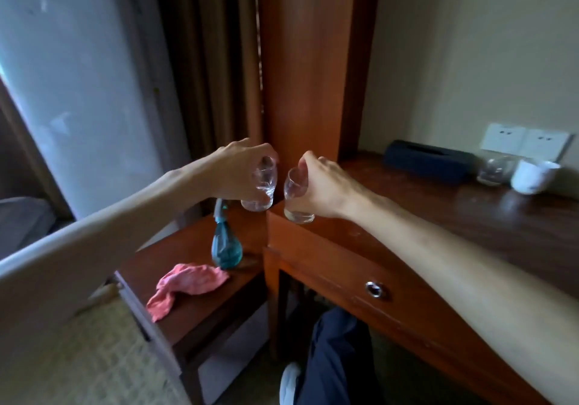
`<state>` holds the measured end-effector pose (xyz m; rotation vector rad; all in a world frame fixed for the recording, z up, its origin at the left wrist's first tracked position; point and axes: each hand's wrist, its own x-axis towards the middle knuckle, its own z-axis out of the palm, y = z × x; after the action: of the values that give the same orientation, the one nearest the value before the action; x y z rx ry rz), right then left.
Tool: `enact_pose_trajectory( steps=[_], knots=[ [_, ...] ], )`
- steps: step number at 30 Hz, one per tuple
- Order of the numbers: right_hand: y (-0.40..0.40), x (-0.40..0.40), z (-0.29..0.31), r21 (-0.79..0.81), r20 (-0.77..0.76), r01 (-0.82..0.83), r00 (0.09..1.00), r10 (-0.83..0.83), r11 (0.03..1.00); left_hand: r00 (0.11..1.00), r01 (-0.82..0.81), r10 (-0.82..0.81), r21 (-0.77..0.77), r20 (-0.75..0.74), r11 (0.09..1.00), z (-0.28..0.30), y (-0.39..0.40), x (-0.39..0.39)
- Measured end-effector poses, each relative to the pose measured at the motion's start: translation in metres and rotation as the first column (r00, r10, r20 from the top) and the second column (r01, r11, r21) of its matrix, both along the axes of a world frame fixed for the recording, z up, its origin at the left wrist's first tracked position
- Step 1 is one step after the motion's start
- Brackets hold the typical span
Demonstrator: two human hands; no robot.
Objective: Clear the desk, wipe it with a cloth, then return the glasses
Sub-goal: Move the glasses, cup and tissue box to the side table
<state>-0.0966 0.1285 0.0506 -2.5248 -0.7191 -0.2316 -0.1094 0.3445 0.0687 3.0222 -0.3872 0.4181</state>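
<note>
Glasses: my left hand [238, 169] grips one glass [259, 187] above the side table [200, 307], my right hand [326, 185] grips another [296, 196] at the bench [470, 216] corner. A pink cloth [185, 285] lies by the spray bottle [226, 245].

Open table [470, 216] in front; box [429, 162], glass [495, 169] and cup [532, 176] crowding the far wall edge.

a dim room with a cream wall [470, 60] that carries two white sockets [526, 141]. a tall wooden column [307, 60] stands in the corner beside brown curtains [206, 60]. pale daylight comes through a window [78, 91] on the left. the floor [94, 357] has a light patterned carpet.
</note>
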Motion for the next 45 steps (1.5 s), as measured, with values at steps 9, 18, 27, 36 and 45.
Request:
enact_pose_trajectory(
  steps=[9, 18, 27, 36, 45],
  knots=[
    [0.161, 0.02, -0.092, -0.033, -0.112, -0.188, 0.977, 0.183, 0.982, 0.984, -0.179, 0.175, -0.107, -0.044, 0.978, -0.092, 0.149, -0.011],
    [0.286, 0.077, -0.177, -0.047, -0.192, -0.216, 0.96, 0.203, 0.975, 0.941, -0.33, 0.31, -0.178, -0.134, 0.927, -0.198, 0.256, 0.036],
    [0.366, 0.135, -0.264, -0.041, -0.293, -0.134, 0.949, 0.116, 0.99, 0.897, -0.427, 0.385, -0.208, -0.215, 0.88, -0.292, 0.317, 0.091],
    [0.401, 0.158, -0.302, -0.103, -0.278, -0.144, 0.954, 0.11, 0.984, 0.909, -0.414, 0.376, -0.286, -0.182, 0.864, -0.337, 0.349, 0.125],
    [0.405, 0.154, -0.307, -0.114, -0.227, -0.1, 0.971, 0.072, 0.988, 0.951, -0.311, 0.284, -0.36, -0.126, 0.88, -0.34, 0.357, 0.147]
  ],
)
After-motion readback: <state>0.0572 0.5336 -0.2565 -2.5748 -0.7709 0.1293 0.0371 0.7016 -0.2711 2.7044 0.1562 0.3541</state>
